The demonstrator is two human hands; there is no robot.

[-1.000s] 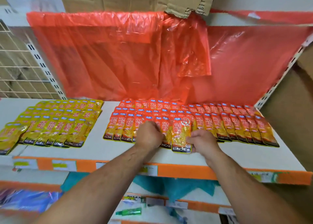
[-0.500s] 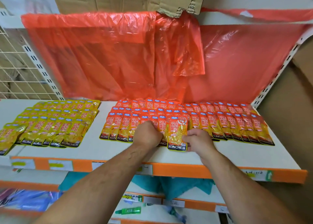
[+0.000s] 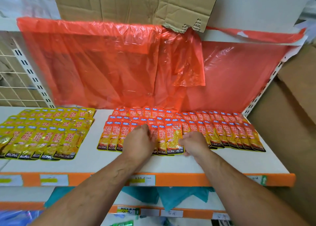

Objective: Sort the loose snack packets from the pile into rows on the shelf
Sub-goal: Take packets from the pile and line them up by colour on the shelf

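My left hand [image 3: 139,140] is covering the lower halves of several orange packets [image 3: 222,133], fingers curled under where I can't see them. My right hand [image 3: 193,144], same story: grip unclear. Yellow packets [image 3: 51,136] run off the left edge, and the shelf labels [image 3: 144,180] are too blurred to read.

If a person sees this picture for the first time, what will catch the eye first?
First the big red plastic sheet hanging behind the shelf. Below it, rows of orange packets fill the shelf's right part and yellow packets lie at the left. The left hand and right hand rest on the orange front row, in the middle.
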